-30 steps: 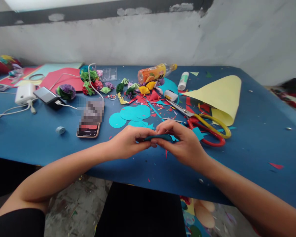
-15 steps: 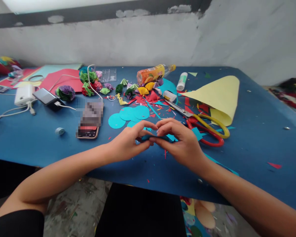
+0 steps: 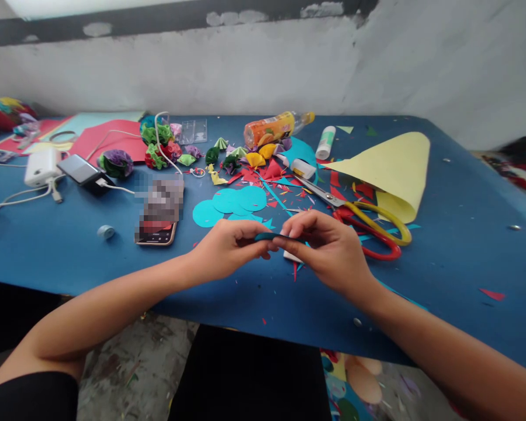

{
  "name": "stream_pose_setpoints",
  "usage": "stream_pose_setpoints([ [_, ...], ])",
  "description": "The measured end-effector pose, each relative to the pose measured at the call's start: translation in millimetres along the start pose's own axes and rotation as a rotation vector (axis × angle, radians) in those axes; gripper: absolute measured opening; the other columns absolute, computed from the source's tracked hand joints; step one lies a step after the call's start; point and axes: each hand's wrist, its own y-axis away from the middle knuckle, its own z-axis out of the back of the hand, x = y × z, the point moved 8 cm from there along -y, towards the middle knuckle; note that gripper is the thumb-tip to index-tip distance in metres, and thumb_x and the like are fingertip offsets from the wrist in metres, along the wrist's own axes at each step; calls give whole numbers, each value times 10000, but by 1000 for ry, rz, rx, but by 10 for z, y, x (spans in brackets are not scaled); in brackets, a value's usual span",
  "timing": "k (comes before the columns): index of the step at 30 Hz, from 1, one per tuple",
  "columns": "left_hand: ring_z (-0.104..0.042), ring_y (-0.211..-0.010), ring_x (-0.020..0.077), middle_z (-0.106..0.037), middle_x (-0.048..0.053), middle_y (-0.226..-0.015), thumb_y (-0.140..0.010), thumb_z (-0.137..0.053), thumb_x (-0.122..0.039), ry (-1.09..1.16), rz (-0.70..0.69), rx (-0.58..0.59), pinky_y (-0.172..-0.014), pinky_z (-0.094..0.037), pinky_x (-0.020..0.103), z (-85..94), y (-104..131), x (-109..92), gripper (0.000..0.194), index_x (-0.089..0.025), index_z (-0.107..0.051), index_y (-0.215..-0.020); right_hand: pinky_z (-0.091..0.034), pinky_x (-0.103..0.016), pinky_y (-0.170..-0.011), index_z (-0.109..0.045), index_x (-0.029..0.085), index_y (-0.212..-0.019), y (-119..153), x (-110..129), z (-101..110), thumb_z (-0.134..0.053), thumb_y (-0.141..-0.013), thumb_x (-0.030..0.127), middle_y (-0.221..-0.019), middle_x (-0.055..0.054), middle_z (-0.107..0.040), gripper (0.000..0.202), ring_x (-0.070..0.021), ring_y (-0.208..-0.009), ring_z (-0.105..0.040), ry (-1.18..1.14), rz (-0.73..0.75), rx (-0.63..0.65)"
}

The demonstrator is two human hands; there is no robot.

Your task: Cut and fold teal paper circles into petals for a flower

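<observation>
Together, left fingers (image 3: pixel 248 229), right fingers (image 3: pixel 304 220) tight on blue paper (image 3: pixel 263 236) — beyond, a bottle (image 3: pixel 270 129), contents unclear.

- Can't read the pixelated phone screen (image 3: pixel 161 210).
- Can't fully see the finger-covered blue piece (image 3: pixel 265 236).
- Can't identify the white item (image 3: pixel 291 256) behind the right grip (image 3: pixel 335 251).

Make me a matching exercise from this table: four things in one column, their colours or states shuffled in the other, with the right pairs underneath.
Things:
1. scissors
2. bottle
3. pale yellow sheet
4. blue paper piece

Colours or states:
A. curled into a cone-like shape
B. held between the left hand and the right hand
C. yellow and red at the handles
D. lying on its side, with an orange label

Right pairs: 1-C, 2-D, 3-A, 4-B
</observation>
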Motion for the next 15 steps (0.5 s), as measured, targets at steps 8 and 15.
stream_pose_setpoints([
  [8,-636,-605,107,-674,18,-647,-797,-602,-212,-179,36,75,-543,-473,171,-23,-6,-25,138,-111,-672,-860,-530,-247,-588,-537,200,-646,9,12,-44,-745,-697,394,-685,7,-598,289,-120,-634,-586,-3,12,56],
  [15,-619,-559,89,-683,0,-608,-798,-546,-114,-394,-96,138,-525,-437,153,-52,0,-112,141,-132,-682,-766,-531,-274,-654,-581,210,-754,59,19,-130,-741,-703,357,-729,4,-633,223,-148,-690,-614,164,42,165],
])
